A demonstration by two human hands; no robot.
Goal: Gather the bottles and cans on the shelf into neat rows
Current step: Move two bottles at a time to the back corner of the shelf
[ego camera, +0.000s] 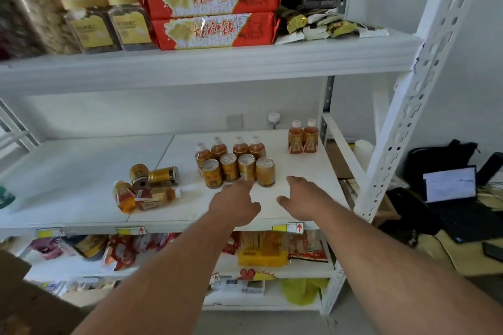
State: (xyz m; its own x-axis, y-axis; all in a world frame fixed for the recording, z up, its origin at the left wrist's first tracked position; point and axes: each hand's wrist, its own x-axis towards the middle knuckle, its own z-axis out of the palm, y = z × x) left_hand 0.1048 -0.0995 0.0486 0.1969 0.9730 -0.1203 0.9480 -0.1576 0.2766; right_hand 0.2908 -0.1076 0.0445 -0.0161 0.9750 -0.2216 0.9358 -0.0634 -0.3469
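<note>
Left part of the shelf (68, 166), toward the front edge: a loose heap (147, 189) of cans & bottles, most lying on their sides, touching each other, none lined up. One gold can (164, 176) lies flat at the back of the heap; a bottle (159, 196) lies w/ its white cap pointing right.

Middle of the shelf: two neat rows, 4 cans (239, 171) upright in front, 4 bottles (230, 147) right behind them.

Left hand (234, 205) is empty, fingers loosely spread, fingertips just at the front of the can row, maybe touching; can't tell. Right hand (306, 196) also empty & spread, palm down over bare shelf near the front edge, right of the cans.

Back right corner: 2 more bottles (303, 139) upright, side by side, well apart from the rows.

Step in hand, prob.: squaring up the can row. Next move likely needs a reach left to the heap, standing each item up & adding it to the rows; the corner pair wants pulling in too.
</note>
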